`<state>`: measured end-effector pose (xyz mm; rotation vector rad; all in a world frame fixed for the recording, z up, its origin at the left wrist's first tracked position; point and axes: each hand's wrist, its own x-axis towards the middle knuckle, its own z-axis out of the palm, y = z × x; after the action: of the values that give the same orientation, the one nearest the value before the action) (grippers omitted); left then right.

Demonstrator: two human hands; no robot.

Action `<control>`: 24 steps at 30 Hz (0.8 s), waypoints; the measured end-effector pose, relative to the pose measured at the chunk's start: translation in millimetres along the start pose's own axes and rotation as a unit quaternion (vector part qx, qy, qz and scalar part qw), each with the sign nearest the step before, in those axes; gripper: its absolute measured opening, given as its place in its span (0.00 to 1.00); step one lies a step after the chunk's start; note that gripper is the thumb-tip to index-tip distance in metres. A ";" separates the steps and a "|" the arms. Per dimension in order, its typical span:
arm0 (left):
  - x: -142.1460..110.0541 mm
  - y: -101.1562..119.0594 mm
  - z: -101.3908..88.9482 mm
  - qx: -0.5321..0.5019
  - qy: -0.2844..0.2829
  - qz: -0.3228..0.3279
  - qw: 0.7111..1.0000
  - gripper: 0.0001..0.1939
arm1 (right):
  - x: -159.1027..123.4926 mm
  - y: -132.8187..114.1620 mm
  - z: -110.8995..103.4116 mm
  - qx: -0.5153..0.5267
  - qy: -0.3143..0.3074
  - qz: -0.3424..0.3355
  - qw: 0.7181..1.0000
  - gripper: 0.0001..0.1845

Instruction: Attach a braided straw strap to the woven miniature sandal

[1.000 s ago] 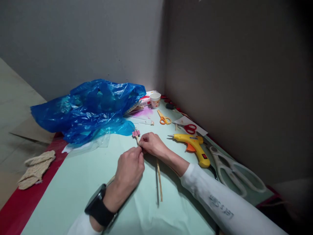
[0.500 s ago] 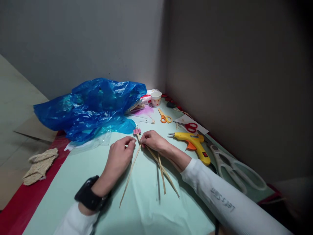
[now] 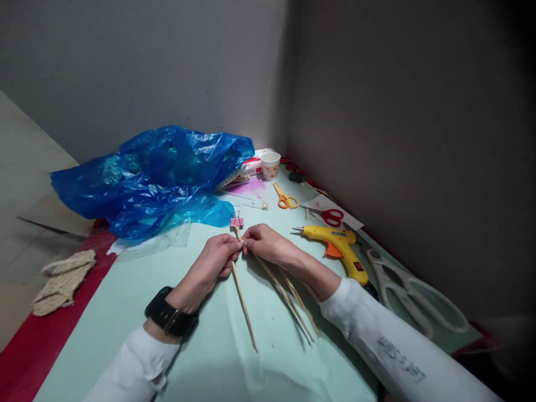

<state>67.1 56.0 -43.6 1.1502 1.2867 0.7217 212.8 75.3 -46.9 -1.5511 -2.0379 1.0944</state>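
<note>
A pink binder clip [image 3: 237, 222] grips the top of a short braid [image 3: 239, 233] of pale straw-like strands. Just below it, my left hand [image 3: 218, 255] is pinched on one strand [image 3: 244, 306], whose loose end hangs down toward me. Close beside it, my right hand [image 3: 268, 244] pinches the braid's lower end, and several other strands [image 3: 288, 298] trail out beneath that hand. The fingertips of both hands nearly meet, so the crossing of the strands is partly hidden.
A yellow glue gun [image 3: 337, 245] lies right of my hands, near large white-handled scissors [image 3: 412, 296], red scissors [image 3: 326, 216] and orange scissors [image 3: 285, 196]. A crumpled blue plastic bag [image 3: 159, 173] and a paper cup [image 3: 270, 166] stand behind. A woven straw piece [image 3: 65, 282] rests at left.
My left hand has moved right and closed on a strand at the braid. That strand's loose end has swung from lower left to lower right. The view has shifted slightly.
</note>
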 end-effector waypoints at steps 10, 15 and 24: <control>3.9 -4.7 3.1 0.071 0.064 0.038 0.995 0.15 | -30.3 -24.0 5.4 -0.241 0.080 -0.013 0.967 0.11; 4.1 -7.4 2.4 0.076 0.064 0.032 0.995 0.17 | -42.4 -30.6 15.3 -0.323 0.096 -0.041 0.941 0.14; -1.1 -6.3 -6.7 -0.001 0.009 0.022 1.000 0.13 | -59.8 -36.8 51.1 -0.384 0.096 -0.111 0.912 0.18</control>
<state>59.3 54.6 -48.4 1.1762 1.2774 0.7678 174.3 -2.3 -41.8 -1.5865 -2.5634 0.0120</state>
